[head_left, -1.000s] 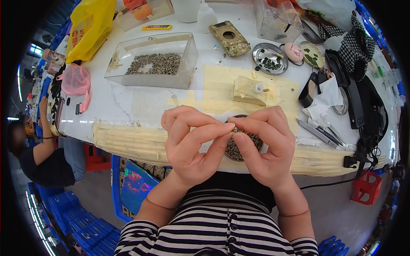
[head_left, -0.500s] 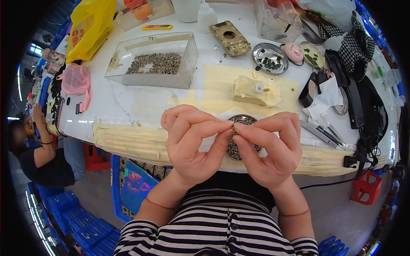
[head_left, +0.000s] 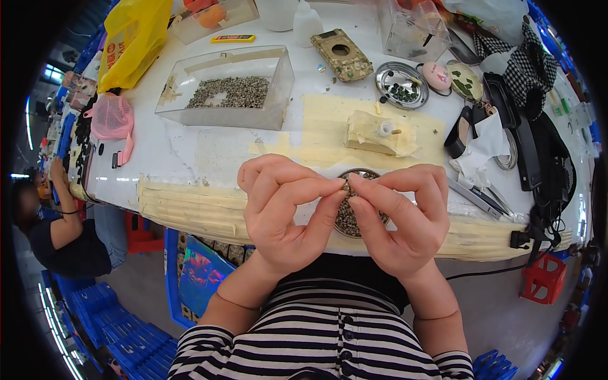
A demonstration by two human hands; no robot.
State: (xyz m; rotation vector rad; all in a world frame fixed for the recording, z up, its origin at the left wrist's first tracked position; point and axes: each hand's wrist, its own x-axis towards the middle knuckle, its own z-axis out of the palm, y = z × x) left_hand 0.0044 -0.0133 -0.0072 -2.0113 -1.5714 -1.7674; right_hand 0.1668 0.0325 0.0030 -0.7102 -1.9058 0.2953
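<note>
Above a round metal dish (head_left: 354,218) of small grey-brown pieces, my hands meet almost tip to tip. My left hand (head_left: 285,212) pinches thumb and forefinger on a tiny brownish piece (head_left: 346,187), too small to name. Just beside it, my right hand (head_left: 405,218) has thumb and forefinger bent in a loose pinch; whatever they hold is hidden. Beyond the hands sits a tape-wrapped block (head_left: 373,140) with a small white cup (head_left: 386,128) on top. The hands cover part of the dish.
A clear box (head_left: 278,104) holds more small pieces at the far left. Farther back are a camouflage-patterned case (head_left: 342,54) and a metal dish of dark green bits (head_left: 384,76). Tweezers (head_left: 476,197), a white tissue (head_left: 478,155) and straps lie right. A person (head_left: 63,234) sits left.
My right forefinger has lifted slightly away from the left fingertips, and a small gap shows between the hands. The left hand has barely moved.
</note>
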